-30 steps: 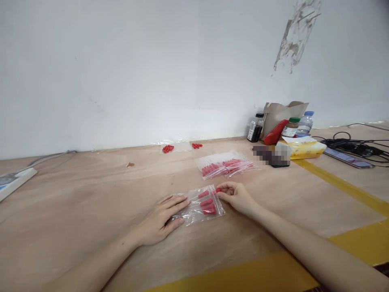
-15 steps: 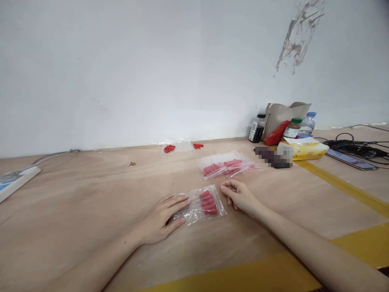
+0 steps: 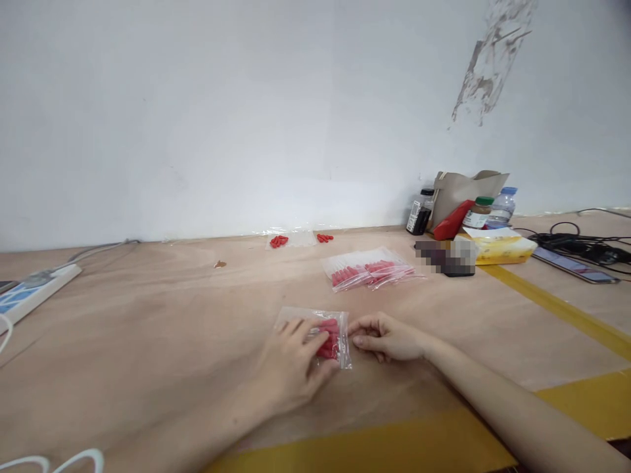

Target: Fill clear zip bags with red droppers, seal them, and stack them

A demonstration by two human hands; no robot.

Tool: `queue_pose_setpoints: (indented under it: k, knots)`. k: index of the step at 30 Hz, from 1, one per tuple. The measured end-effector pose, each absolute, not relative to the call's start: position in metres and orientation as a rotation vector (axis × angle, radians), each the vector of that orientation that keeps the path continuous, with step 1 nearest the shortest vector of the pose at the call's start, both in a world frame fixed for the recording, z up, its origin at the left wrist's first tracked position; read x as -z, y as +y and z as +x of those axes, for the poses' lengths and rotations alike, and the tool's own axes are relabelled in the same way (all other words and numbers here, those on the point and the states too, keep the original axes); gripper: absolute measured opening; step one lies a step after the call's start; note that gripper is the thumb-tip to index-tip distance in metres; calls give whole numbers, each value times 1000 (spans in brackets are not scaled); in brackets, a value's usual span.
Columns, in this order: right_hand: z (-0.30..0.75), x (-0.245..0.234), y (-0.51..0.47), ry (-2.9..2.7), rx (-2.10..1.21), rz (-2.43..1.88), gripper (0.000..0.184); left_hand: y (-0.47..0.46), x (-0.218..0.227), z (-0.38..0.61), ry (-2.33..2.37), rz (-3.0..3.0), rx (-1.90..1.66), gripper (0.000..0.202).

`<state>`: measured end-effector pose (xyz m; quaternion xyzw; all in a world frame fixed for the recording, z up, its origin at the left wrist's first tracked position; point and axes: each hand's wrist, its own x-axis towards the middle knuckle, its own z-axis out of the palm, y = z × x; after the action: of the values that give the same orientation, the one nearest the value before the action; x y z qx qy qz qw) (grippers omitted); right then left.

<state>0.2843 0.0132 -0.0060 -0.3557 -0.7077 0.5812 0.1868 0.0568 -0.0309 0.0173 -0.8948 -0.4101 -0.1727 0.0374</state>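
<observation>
1. The left hand (image 3: pixel 296 362) is holding its fingers wide over a clear zip bag (image 3: pixel 344 341), which is lying beneath them; red pieces (image 3: pixel 329 325) are showing inside it, between index finger and thumb.
2. The right hand (image 3: pixel 387 336) is curling its fingers narrowly just beside the bag's zip edge; whether they are pinching it, I cannot tell.
3. If the left fingers are pressing unevenly, the thin film could be creasing under them, or the bag could be sliding askew.
4. If the right fingertips are catching only 1 layer of film, the zip edge could be gaping beside them; whether it is sealed, I cannot tell.
5. The red pieces are sitting near that edge, so left fingers pushing rightward could be forcing them against it.
6. Filled bags (image 3: pixel 369 270) are overlapping beyond the right fingers; a brushing knuckle could be scattering them.
</observation>
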Motion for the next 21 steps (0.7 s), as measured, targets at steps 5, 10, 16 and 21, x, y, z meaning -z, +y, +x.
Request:
queue_pose_setpoints:
  k: [5, 10, 16, 21]
  knots:
    - [287, 6, 11, -2068, -1526, -943, 35, -45, -9, 91, -1359, -2662, 383, 48]
    - [294, 14, 19, -1910, -1246, -1175, 34, -33, -8, 66, -1261, -2698, 280, 52]
    - [291, 22, 26, -2080, -664, -1215, 21, 16, -1, 19, -1219, -2804, 400, 51]
    - [278, 12, 34, -2392, -32, -1093, 16, 41, 6, 2, -1381, -2701, 813, 41]
